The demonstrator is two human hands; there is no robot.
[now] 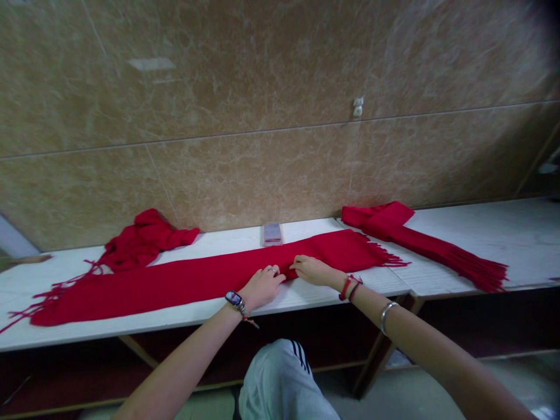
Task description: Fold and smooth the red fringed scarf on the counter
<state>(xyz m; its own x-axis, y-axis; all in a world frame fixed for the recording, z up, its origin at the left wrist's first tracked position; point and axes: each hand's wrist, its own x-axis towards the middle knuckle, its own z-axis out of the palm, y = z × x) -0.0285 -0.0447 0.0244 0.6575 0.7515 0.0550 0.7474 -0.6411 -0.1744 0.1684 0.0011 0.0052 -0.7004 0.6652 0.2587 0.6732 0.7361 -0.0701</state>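
Observation:
A long red scarf (184,280) with fringed ends lies flat along the white table (503,233). My left hand (262,286) rests on the scarf near its near edge, fingers curled and pinching the cloth; it wears a ring, and a watch is on the wrist. My right hand (311,270) is close beside it, fingers pressed together on the same edge of the scarf. Red cords and a silver bangle are on my right forearm.
A crumpled red scarf (146,236) lies at the back left. Another folded red scarf (420,239) with fringe lies at the right. A small flat box (272,233) sits against the marble wall. My knee in grey trousers (280,379) is below the table edge.

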